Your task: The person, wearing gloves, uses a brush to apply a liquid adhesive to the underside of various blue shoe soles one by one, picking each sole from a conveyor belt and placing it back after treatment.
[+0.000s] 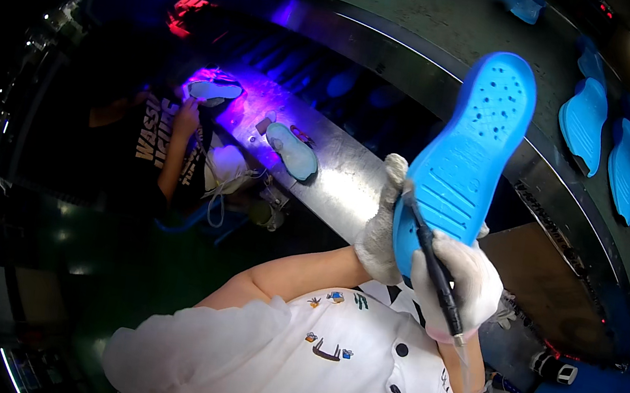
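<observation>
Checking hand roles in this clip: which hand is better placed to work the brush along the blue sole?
Right. The right hand already grips the dark brush, tip on the blue sole; the left hand only supports it.

No packages, signs or screens were visible. One possible label: a narrow dark strip [540,212] with pale markings lay along the edge of the curved metal worktop [349,177], at about 3 o'clock; detail too small to resolve.

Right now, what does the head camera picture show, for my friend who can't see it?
Two white-gloved hands work on a blue shoe sole: the left hand grips it and the right hand presses a dark pen-like tool against it.
</observation>
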The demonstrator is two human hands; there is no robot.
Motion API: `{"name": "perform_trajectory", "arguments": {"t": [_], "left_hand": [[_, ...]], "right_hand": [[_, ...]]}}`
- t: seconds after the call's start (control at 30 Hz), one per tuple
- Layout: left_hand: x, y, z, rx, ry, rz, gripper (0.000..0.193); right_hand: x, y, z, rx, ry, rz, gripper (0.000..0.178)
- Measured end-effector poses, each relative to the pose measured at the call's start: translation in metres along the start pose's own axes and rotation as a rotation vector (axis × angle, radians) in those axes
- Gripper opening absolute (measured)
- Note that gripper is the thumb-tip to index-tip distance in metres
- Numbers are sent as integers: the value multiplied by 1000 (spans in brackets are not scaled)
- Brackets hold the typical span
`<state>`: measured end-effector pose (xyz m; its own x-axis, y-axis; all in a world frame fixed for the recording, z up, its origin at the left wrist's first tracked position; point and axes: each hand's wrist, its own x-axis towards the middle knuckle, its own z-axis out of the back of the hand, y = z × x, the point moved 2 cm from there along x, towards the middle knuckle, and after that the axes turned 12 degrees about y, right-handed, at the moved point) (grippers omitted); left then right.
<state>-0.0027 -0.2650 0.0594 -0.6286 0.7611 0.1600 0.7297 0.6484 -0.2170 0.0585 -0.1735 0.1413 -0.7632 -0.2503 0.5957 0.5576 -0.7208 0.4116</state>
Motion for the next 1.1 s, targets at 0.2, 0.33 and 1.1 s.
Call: {"name": "perform_trajectory", "arguments": {"t": [0.2,0.33,1.1], "left_hand": [[7,-8,-5,-24,108,-57,120],[10,-19,-5,-40,166,-84,123],[23,-84,8,129,210,290,73]], "right_hand": [[-4,-26,0,180,-93,-223,27],[-12,-3,0,335,48,-121,23],[-11,0,6,31,609,41,27]]}}
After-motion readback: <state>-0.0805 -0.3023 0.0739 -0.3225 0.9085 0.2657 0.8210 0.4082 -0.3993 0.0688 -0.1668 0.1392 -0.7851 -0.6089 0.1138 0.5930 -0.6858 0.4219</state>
